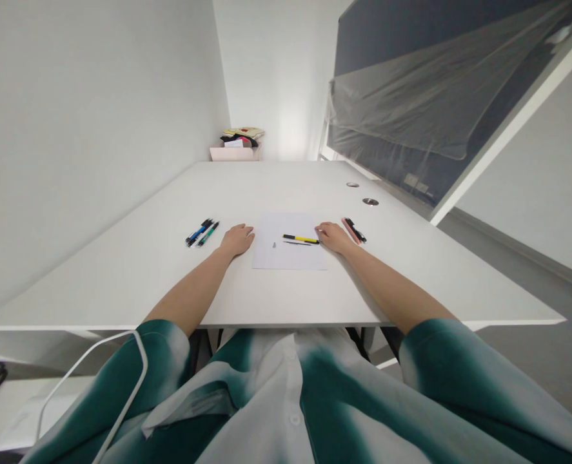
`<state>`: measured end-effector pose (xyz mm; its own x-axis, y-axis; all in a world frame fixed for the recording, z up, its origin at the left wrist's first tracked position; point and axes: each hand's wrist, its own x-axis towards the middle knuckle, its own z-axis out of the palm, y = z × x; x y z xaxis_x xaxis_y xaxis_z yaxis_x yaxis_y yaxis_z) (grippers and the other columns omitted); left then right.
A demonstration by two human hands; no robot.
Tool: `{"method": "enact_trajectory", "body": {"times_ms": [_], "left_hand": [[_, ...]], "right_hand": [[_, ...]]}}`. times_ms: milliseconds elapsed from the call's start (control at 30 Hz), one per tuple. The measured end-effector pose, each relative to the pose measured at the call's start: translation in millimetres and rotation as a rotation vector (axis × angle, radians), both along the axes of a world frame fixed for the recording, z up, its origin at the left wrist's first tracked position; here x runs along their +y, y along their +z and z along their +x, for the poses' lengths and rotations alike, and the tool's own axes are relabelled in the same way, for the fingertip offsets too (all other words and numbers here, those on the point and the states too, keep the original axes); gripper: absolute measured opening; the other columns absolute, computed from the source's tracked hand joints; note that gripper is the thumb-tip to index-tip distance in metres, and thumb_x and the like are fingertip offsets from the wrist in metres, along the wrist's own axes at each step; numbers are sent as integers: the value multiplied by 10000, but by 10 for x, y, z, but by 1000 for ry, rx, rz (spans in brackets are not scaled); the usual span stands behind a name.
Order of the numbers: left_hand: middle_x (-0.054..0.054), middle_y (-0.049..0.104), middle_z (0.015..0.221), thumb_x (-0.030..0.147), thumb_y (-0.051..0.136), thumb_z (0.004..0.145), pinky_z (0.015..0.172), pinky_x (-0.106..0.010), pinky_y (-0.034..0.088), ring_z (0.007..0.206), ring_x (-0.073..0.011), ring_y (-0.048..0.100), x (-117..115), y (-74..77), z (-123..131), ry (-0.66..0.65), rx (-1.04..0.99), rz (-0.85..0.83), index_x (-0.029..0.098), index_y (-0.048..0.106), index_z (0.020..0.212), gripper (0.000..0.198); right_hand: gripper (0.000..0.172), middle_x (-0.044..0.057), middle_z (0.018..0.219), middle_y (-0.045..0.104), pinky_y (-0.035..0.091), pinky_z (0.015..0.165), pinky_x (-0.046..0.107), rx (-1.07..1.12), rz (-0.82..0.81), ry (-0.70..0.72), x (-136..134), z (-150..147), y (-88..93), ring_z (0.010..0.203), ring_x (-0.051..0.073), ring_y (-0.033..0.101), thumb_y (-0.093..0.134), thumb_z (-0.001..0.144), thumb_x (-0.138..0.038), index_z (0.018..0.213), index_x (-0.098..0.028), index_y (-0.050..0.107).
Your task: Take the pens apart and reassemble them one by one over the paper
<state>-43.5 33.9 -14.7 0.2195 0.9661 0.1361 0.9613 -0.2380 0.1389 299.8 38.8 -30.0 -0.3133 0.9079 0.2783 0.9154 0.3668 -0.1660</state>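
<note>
From the head view: both hands down on the white table (286, 296), with no sign of anything pinched in either. To the left, the left hand (237, 240), palm down, fingers loosely stretched out, fingertips at or just beside the near side of the white paper (266, 259). To the right, the right hand (334, 236), likewise palm down and relaxed, at the opposite side of the sheet. Between the hands, on the paper: a yellow-and-black pen (299, 238), with one end close by the right thumb, touching or not, impossible to tell. Just on the near side of that pen, a thin dark rod (297, 243), probably a refill; closer to the left hand, a small grey piece (275, 245), perhaps a pen tip. Judging by the layout, a pen already in separate parts, not joined at present, with reassembly left undone. Outside the left hand, a cluster of blue and dark pens (198, 232) beside a green pen (209, 234), apparently whole; just outside the right hand, a pinkish pen (351, 231) alongside a black pen (356, 230). Beyond the right hand, two round fittings (370, 202) set in the smooth, pale tabletop. Well beyond both hands, a pinkish box (232, 154) with piled cloth (247, 133). Off past the left hand, a plain wall (97, 96); past the right, a dark panel (387, 38) partly under clear plastic film (411, 103).
</note>
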Motion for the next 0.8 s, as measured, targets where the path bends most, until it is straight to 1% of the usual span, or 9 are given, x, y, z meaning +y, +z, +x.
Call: {"method": "enact_trajectory", "body": {"times_ms": [133, 400, 633, 800], "left_hand": [[-125, 499, 1468, 374, 366, 973, 1133, -402, 339, 1365, -270, 445, -4, -4, -5, -6, 4, 5, 204, 569, 1350, 460], [-122, 487, 1479, 379, 352, 980, 1138, -394, 336, 1374, -264, 438, -22, 27, 6, 0, 25, -6, 205, 557, 1365, 469], [-98, 476, 1494, 390, 333, 986, 1140, -368, 338, 1377, -244, 437, -41, 39, 23, 20, 59, -13, 219, 544, 1380, 478], [-132, 473, 1489, 386, 322, 986, 1139, -377, 338, 1378, -261, 435, -30, 23, 11, 0, 66, -3, 184, 539, 1387, 498]], "right_hand": [[380, 115, 1249, 662, 419, 994, 327, 31, 1, -37, -10, -17, -3, 1146, 227, 580, 425, 913, -151, 1168, -179, 705], [379, 123, 1278, 645, 415, 1001, 338, 21, -5, -37, -30, -19, 4, 1141, 232, 581, 424, 927, -165, 1194, -180, 693], [393, 117, 1306, 633, 395, 1035, 324, 7, -52, -46, -43, -39, 47, 1217, 237, 548, 408, 928, -157, 1212, -163, 680], [396, 121, 1313, 627, 399, 1026, 324, 7, -43, -41, -49, -33, 47, 1216, 244, 550, 408, 926, -153, 1219, -164, 674]]}}
